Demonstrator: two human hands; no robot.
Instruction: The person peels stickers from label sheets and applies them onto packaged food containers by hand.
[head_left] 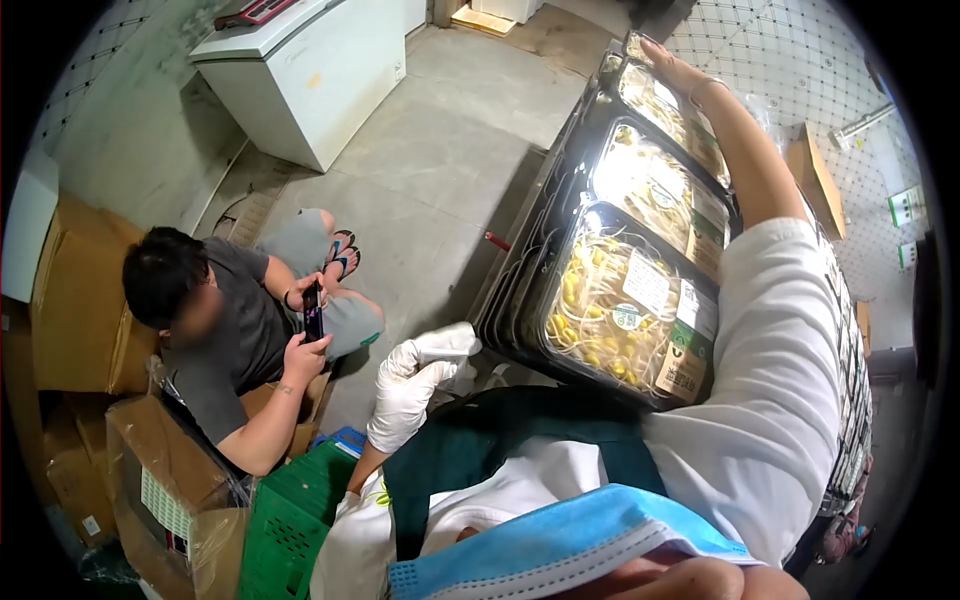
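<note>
Currently, stack edges: the black trays (512,290) rise in layers, their left side facing grey floor (440,130) that stretches up to a white chest freezer (330,90); the near end sits close against the wearer's dark green apron (530,415).
Tighter side: a seated person (230,345) holding a phone (313,312), a green crate (290,520) and cardboard boxes (90,300) take up the lower left.
Labels: the nearest sprout pack (590,335) bears a white printed sticker (646,280), a round green-and-white emblem (627,316) and a brown-and-green card label (683,370); their print is too small to read.
Sprouts: tangled pale stems with yellow heads, under a shiny clear cover in a black tray; similar packs line up behind, atop the stack.
Left hand (408,390): white-gloved, fingers curled just beside the stack's near left corner; I cannot tell whether it grips anything.
Right hand (675,72): well apart from the left, at the stack's far end, against the farthest packs; its grip I cannot tell.
</note>
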